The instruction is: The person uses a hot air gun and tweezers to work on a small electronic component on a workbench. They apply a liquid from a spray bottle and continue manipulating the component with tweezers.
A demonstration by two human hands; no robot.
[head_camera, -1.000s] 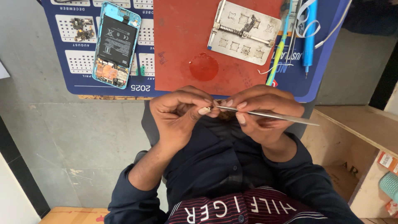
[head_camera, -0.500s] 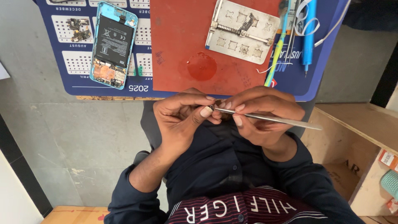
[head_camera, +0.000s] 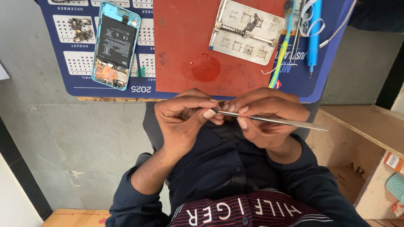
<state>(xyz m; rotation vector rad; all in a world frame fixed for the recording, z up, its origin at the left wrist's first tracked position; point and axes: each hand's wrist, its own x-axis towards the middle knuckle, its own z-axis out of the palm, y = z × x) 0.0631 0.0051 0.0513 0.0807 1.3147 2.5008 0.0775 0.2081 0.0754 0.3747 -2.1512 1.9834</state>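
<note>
My left hand (head_camera: 185, 120) pinches a tiny dark part (head_camera: 215, 110) between thumb and fingertips, just above my lap. Held flat in my right hand (head_camera: 267, 122), a pair of thin metal tweezers (head_camera: 277, 120) has its tips touching that part and its back end pointing right. Both hands meet in front of the table's near edge. Beyond them on the table an opened light-blue phone (head_camera: 114, 44) lies with its back off, battery and boards showing.
A red work mat (head_camera: 185, 42) lies on a blue calendar mat (head_camera: 78, 82) and bears a metal holding plate (head_camera: 248, 31). A blue pen-shaped tool (head_camera: 313, 33), thin tools and a white wire lie at the right. A wooden box (head_camera: 362, 138) stands beside my right arm.
Both hands stay together with the tweezers' tips at the small part. My left fingers have shifted slightly around it.
</note>
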